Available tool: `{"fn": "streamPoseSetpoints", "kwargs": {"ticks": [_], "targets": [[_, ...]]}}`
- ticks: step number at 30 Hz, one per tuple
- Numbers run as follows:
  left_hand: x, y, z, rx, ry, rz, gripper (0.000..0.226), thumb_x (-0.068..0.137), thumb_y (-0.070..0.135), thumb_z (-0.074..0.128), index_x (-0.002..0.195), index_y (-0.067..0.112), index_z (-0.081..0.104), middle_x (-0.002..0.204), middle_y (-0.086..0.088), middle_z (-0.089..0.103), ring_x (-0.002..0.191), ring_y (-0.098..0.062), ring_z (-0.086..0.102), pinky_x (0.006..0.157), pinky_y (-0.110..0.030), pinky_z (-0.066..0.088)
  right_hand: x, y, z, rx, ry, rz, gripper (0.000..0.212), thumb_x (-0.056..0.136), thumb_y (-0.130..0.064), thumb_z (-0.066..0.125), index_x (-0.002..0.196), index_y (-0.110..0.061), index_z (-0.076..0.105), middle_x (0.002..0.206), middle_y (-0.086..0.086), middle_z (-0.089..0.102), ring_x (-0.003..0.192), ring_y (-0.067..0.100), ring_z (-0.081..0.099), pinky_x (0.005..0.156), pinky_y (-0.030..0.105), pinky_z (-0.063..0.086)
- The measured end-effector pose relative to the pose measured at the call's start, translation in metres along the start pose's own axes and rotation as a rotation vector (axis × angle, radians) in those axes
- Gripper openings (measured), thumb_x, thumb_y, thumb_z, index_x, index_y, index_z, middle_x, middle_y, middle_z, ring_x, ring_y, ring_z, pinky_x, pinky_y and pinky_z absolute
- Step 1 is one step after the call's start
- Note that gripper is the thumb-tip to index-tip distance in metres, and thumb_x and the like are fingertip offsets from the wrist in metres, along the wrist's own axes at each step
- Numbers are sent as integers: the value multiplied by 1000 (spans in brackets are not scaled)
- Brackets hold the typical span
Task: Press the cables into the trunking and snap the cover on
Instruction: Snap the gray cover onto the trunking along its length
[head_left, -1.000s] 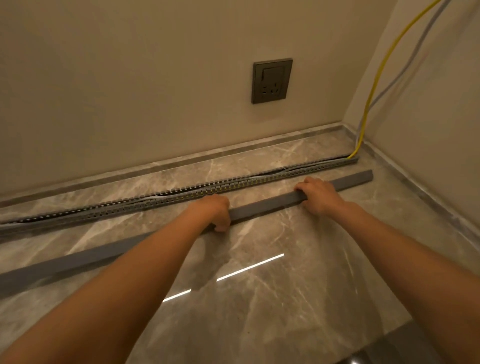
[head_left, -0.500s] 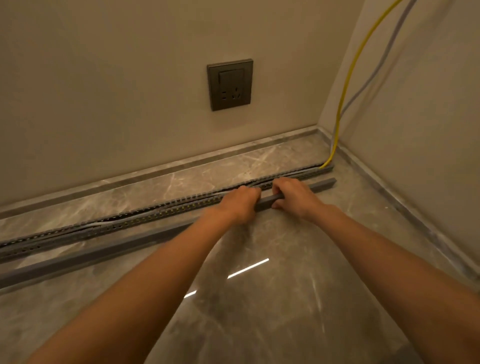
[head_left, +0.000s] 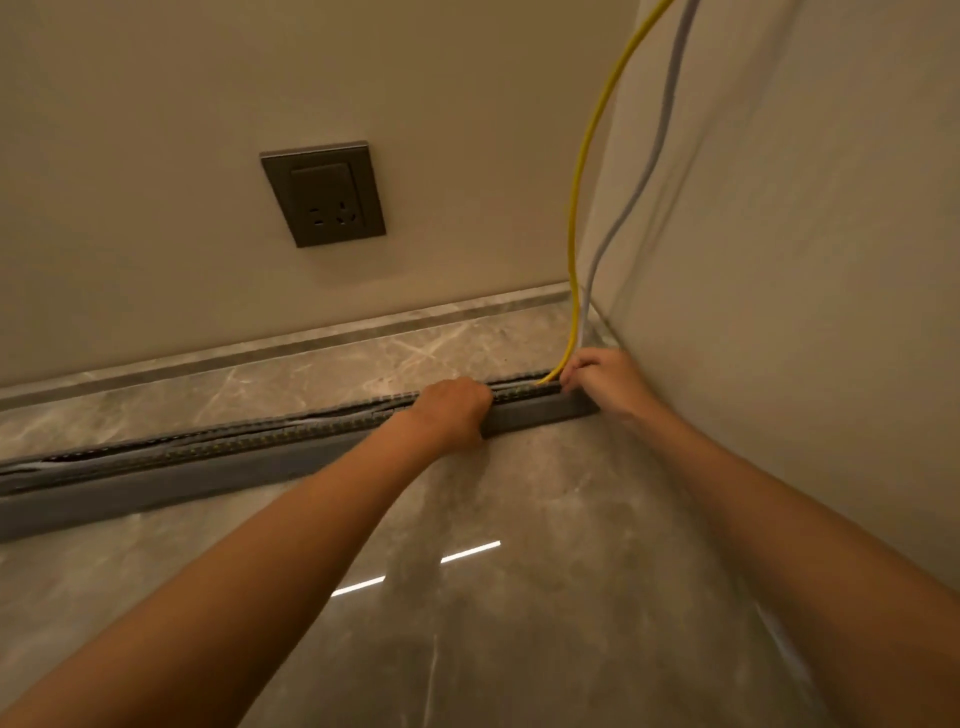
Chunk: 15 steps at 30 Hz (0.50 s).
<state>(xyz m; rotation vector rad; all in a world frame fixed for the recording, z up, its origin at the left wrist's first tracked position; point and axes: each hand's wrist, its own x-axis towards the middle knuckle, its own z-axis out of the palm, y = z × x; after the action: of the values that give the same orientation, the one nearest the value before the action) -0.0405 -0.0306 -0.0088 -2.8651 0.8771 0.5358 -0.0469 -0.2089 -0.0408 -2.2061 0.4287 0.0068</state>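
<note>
Your left hand (head_left: 457, 410) grips the cover (head_left: 156, 486) at centre frame; your right hand (head_left: 605, 382) pinches its end near the corner. The cover lies along the near side of the trunking (head_left: 249, 444), unseated. Risk: cables (head_left: 47, 469) bulging from the channel at left may be pinched. The yellow cable (head_left: 574, 234) and grey cable (head_left: 649, 156) rise beside your right hand; the side wall (head_left: 779, 260) crowds it.
</note>
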Motion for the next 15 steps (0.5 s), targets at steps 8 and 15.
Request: {"fn": "streamPoseSetpoints", "kwargs": {"ticks": [8, 15], "targets": [[20, 5, -4, 24, 88, 103, 32, 94, 8, 48, 125, 4, 51, 130, -15, 47, 110, -32, 53, 87, -39, 46, 20, -6, 8, 25, 70, 154, 25, 78, -31, 65, 84, -15, 47, 90, 5, 55, 87, 22, 53, 70, 29, 34], [18, -6, -7, -60, 95, 32, 29, 88, 8, 55, 117, 2, 58, 122, -16, 56, 108, -31, 56, 88, -35, 47, 24, -8, 8, 34, 44, 127, 20, 84, -15, 65, 67, -15, 54, 89, 14, 61, 92, 29, 60, 76, 33, 43]]}}
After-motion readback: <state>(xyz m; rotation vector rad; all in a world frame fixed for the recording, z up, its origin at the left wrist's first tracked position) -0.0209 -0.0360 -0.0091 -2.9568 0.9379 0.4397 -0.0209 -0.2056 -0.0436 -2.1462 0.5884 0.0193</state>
